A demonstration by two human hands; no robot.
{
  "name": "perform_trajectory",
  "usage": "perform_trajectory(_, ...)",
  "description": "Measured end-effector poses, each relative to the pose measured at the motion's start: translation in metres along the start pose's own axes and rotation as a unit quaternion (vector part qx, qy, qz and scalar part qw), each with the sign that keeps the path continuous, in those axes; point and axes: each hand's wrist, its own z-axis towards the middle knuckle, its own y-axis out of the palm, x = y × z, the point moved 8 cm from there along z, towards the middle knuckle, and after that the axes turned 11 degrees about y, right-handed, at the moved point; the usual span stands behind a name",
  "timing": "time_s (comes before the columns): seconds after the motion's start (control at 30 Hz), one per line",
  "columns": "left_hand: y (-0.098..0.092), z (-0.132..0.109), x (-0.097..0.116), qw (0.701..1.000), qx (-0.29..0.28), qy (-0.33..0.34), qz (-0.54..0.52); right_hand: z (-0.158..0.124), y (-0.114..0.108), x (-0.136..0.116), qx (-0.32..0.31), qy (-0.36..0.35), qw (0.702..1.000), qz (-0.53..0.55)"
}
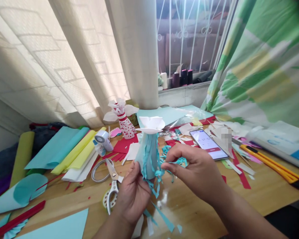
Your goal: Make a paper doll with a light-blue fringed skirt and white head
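My left hand (pixel 136 192) grips a light blue paper cone (pixel 148 156) near its lower end and holds it upright above the table. White petal-like paper (pixel 151 125) tops the cone, and curly turquoise paper strips (pixel 156 182) hang down its side. Close to the cone's right side, my right hand (pixel 191 169) pinches the end of a turquoise strip between thumb and forefinger. Behind the right hand lies a heap of curled turquoise strips (pixel 166 151), partly hidden. Scissors (pixel 112 186) lie just left of my left hand, on a roll of tape (pixel 106 199).
A red-dotted paper figure (pixel 125 124) stands at the back. Rolled coloured papers (pixel 62 149) and a small glue bottle (pixel 99 148) are on the left. On the right are a phone (pixel 208 144), paper scraps (pixel 241 176) and a yellow-black cutter (pixel 273 162). A blue sheet (pixel 62 225) lies in front.
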Motion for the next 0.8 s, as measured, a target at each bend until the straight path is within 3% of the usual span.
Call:
perform_trajectory(0.33,0.005,-0.006,-0.006,1.000,-0.022,0.004,0.015,0.000,-0.005,-0.012,0.050,-0.075,0.996,-0.020)
perform_trajectory(0.63,0.013,-0.010,-0.011,0.998,-0.065,-0.006,0.007,-0.002,-0.010,-0.012,0.081,-0.065,0.994,-0.031)
perform_trajectory(0.8,0.012,-0.010,-0.010,0.998,-0.062,-0.005,-0.002,-0.002,-0.010,-0.015,0.063,-0.069,0.995,-0.030)
